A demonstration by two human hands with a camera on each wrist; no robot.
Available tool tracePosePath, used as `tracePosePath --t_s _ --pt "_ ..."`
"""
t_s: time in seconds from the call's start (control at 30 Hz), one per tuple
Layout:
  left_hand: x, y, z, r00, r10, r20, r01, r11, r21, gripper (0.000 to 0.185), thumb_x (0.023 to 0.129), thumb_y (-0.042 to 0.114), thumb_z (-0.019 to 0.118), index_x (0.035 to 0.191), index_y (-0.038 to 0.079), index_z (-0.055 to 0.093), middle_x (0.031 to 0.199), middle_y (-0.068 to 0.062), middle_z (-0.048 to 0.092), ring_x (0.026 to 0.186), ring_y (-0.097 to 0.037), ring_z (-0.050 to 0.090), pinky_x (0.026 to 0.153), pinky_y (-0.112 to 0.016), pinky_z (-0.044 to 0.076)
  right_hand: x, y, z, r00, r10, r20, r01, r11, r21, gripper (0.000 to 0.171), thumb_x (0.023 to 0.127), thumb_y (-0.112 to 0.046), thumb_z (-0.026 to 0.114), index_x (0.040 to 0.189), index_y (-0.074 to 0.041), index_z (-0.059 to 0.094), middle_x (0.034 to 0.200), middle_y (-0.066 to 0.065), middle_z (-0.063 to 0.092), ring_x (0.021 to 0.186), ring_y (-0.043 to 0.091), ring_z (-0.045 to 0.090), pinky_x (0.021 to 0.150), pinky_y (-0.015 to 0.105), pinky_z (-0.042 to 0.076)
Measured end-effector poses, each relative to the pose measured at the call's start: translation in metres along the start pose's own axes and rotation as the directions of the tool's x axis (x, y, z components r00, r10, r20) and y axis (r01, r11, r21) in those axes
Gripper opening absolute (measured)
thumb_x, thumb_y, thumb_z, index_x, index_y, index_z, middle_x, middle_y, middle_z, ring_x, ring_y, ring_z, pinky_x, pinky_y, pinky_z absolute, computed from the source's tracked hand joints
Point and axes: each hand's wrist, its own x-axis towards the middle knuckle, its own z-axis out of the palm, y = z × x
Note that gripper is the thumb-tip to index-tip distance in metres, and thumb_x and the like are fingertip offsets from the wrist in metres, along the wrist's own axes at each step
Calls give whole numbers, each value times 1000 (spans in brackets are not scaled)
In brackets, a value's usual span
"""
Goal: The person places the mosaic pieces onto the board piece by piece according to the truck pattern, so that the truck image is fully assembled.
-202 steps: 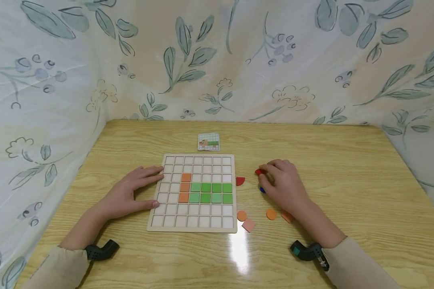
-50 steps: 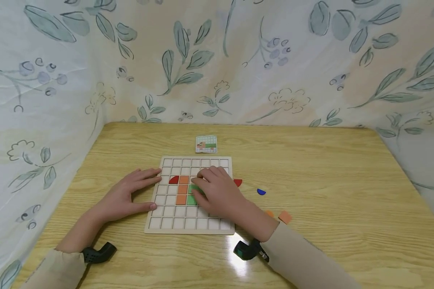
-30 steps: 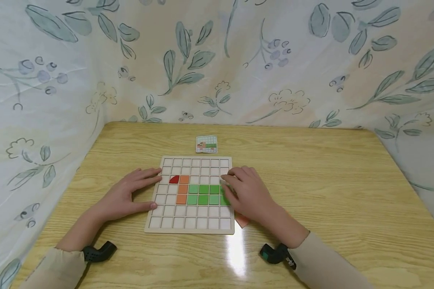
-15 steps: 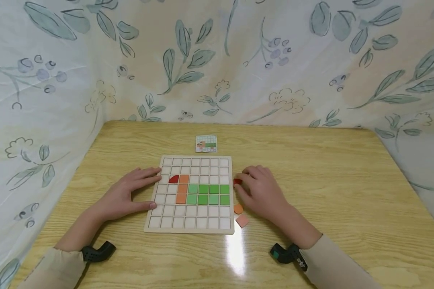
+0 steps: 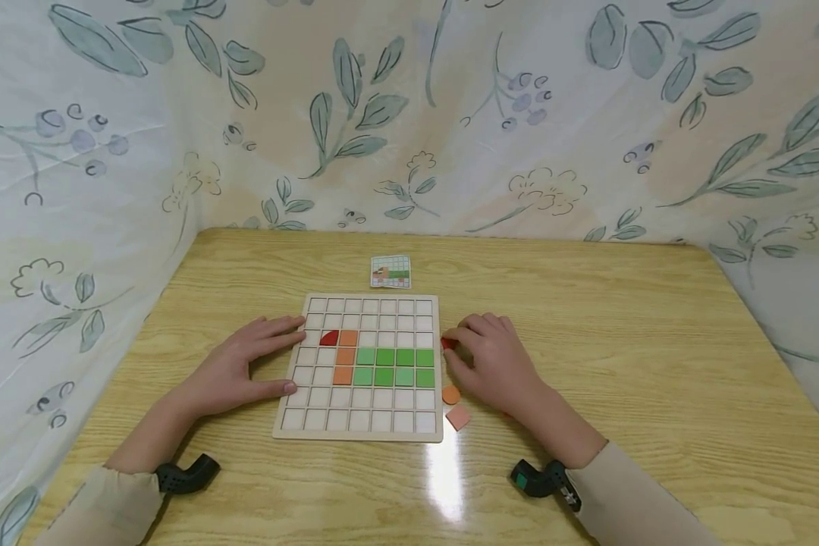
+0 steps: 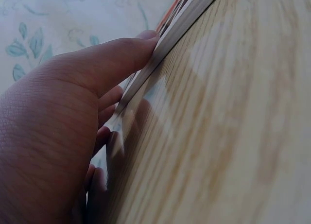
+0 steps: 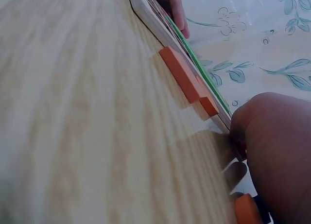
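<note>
The gridded board point(image 5: 359, 422) holds a red quarter-round point(image 5: 328, 338), three orange squares point(image 5: 344, 356) and eight green squares point(image 5: 394, 367). The left hand point(image 5: 235, 370) lies flat, steadying its edge; the right hand point(image 5: 494, 362) pinches a red piece point(image 5: 447, 343) just beside the board (mostly hidden). An orange disc point(image 5: 450, 394) rests on the wooden table point(image 5: 655, 364), with leaf-print cloth behind.

Right hand point(image 5: 494, 364) left the board point(image 5: 300, 413) for a red piece point(image 5: 447, 343).
</note>
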Motion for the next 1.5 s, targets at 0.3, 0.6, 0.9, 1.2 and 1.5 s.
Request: tracePosePath --t_s 0.3,0.6,0.9,1.2,1.5 --pt "0 -3 0 1000 -20 17 20 1000 -4 82 92 45 90 163 19 56 174 1 42 160 -37 34 134 -32 9 3 7 -1 999 35 -12 -35 999 23 26 92 7 66 103 -11 82 114 4 78 95 29 63 82 43 44" --pt "0 -3 1 1000 -21 19 21 1000 11 82 92 46 89 163 20 56 173 2 42 160 -37 35 134 -32 9 2 7 -1 996 58 -67 -60 998 -17 13 95 -13 78 105 -7 83 100 6 73 90 31 63 76 44 45" --pt "0 -3 0 1000 -19 20 19 1000 -3 82 92 45 89 163 20 56 174 1 41 160 -36 35 135 -34 10 3 6 0 996 83 -11 -84 996 -24 15 96 -19 82 107 -9 84 101 5 73 93 30 64 80 44 46" --pt "1 -1 0 999 -37 31 37 999 -1 83 92 46 89 162 18 56 174 0 41 160 -39 33 135 -39 11 7 7 3 997 30 -78 -30 1000 -1 12 95 -15 81 105 -10 85 102 6 74 92 30 64 77 43 45" --pt "2 1 0 1000 -17 -2 17 1000 -22 82 90 43 92 161 19 58 172 0 44 158 -39 36 133 -28 8 21 -10 8 995 14 -99 -8 998 55 13 94 -12 79 105 -7 84 103 7 73 92 30 65 80 45 48"
